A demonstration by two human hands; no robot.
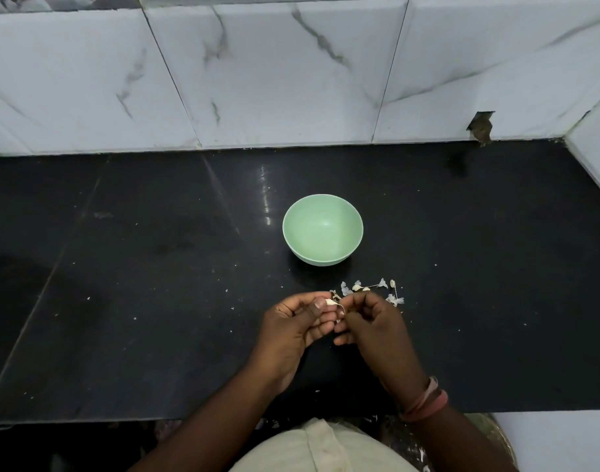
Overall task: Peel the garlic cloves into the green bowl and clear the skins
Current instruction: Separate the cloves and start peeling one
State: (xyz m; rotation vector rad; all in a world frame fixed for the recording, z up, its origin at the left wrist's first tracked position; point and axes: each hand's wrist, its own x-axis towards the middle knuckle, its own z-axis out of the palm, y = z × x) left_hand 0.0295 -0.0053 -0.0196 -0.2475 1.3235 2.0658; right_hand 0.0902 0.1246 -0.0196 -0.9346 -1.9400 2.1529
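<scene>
Head view: black counter (155, 267) against a marble-tiled wall (292, 80); it is my only camera.
Green bowl (322, 229): upright mid-counter, just beyond my hands; I see no cloves in it, so I judge the peeling is at an early stage.
Garlic clove (331, 302): held between both hands above the counter, short of the bowl, with a curl of skin coming away.
Left hand (297, 327): fingers curled, thumb and fingertips pinching the clove to steady it.
Right hand (370, 321): fingers curled in close, nipping the skin at the clove's end; I read this as the stripping hand.
Skins (370, 289): scattered pale scraps lying between hands and bowl, dropped near the work, I judge, for one sweep later.
</scene>
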